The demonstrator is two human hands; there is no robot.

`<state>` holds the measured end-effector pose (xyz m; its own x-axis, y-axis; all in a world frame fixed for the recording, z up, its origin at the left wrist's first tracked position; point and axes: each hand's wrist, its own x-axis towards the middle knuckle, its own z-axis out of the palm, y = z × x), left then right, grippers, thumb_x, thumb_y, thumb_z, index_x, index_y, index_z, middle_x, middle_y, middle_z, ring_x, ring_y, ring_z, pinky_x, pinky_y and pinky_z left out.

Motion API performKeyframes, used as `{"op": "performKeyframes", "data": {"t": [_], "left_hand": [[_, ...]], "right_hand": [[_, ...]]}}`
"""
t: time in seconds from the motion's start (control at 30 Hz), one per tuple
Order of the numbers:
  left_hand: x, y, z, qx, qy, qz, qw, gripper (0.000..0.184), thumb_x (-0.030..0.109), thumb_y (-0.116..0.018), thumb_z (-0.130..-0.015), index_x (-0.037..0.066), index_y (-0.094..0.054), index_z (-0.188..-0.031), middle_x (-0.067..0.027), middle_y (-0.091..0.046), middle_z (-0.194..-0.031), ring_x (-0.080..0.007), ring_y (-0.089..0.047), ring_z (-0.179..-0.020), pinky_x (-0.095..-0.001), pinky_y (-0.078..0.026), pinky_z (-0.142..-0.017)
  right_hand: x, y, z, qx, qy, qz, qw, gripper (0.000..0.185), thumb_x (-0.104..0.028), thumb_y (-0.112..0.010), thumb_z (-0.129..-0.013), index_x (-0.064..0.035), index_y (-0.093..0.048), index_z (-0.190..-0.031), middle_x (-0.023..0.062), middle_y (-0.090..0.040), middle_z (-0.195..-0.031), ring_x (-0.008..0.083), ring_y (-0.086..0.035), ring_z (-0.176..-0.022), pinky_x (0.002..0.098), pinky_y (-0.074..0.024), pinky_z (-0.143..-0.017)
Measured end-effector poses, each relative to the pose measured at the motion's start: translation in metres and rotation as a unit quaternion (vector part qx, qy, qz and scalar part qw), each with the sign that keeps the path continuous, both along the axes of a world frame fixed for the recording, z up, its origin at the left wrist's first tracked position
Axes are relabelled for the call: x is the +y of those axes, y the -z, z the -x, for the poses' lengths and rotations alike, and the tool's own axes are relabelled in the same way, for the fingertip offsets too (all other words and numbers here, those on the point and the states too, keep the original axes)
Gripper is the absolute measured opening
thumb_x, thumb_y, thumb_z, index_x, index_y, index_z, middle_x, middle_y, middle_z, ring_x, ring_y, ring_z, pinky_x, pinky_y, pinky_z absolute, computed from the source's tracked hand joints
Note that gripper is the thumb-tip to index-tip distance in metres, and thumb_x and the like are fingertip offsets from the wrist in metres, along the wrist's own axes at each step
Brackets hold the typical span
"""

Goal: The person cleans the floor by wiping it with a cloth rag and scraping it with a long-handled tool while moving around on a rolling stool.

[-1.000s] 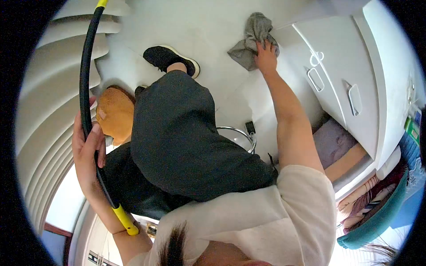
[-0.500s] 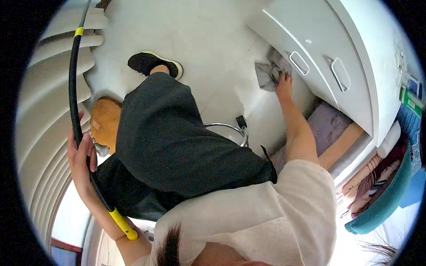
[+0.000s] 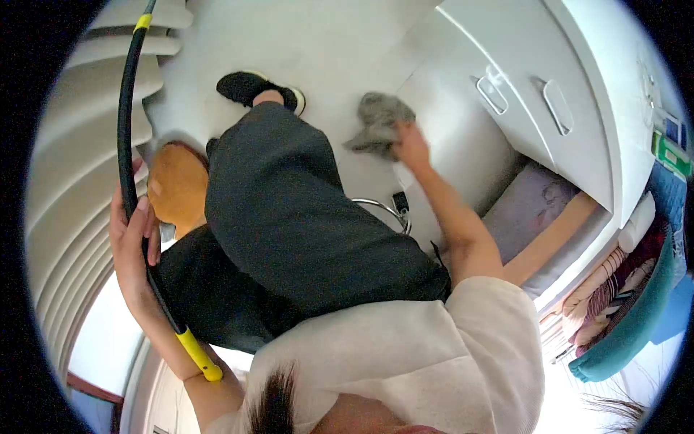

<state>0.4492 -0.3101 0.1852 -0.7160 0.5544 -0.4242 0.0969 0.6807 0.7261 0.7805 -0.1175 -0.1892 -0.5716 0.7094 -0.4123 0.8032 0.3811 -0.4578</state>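
My right hand (image 3: 412,148) grips a crumpled grey cloth (image 3: 383,119) over the pale floor, to the left of the white drawers. The hand and cloth are a little blurred; whether the cloth touches the floor I cannot tell. At the left, my left hand (image 3: 134,228) is wrapped round a long black pole (image 3: 124,130) with yellow bands. Its yellow end (image 3: 199,356) lies along my forearm, and its far end runs out of view at the top. Beside the left hand is a rounded orange-brown thing (image 3: 177,184), partly hidden by my dark trousers.
White drawers (image 3: 520,87) with metal handles stand at the right. Below them is a grey-purple padded surface (image 3: 531,210). A teal-rimmed basket (image 3: 632,329) holds folded fabrics. A curved chrome bar (image 3: 379,206) lies near my knee; white ribbed folds (image 3: 79,188) line the left.
My right hand has moved left with the grey cloth, away from beside the drawers to the open floor. My left hand keeps its hold on the pole. The view has shifted slightly.
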Motion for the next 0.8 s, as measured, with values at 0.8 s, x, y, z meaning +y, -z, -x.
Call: {"op": "performKeyframes", "data": {"t": [0.8], "left_hand": [[-0.006,0.009,-0.025,0.011,0.035,0.002,0.999,0.051,0.025,-0.053,-0.089,0.004,-0.040,-0.133,0.0069,-0.033,-0.049,-0.0027,-0.029,-0.032,-0.0153,-0.024,-0.030]], "right_hand": [[-0.003,-0.006,-0.060,0.173,0.117,0.000,0.978,0.060,0.000,-0.063,-0.065,-0.0164,-0.048,-0.121,0.0163,-0.049,-0.110,0.0363,-0.051,-0.102,0.0415,-0.0462,-0.085]]}}
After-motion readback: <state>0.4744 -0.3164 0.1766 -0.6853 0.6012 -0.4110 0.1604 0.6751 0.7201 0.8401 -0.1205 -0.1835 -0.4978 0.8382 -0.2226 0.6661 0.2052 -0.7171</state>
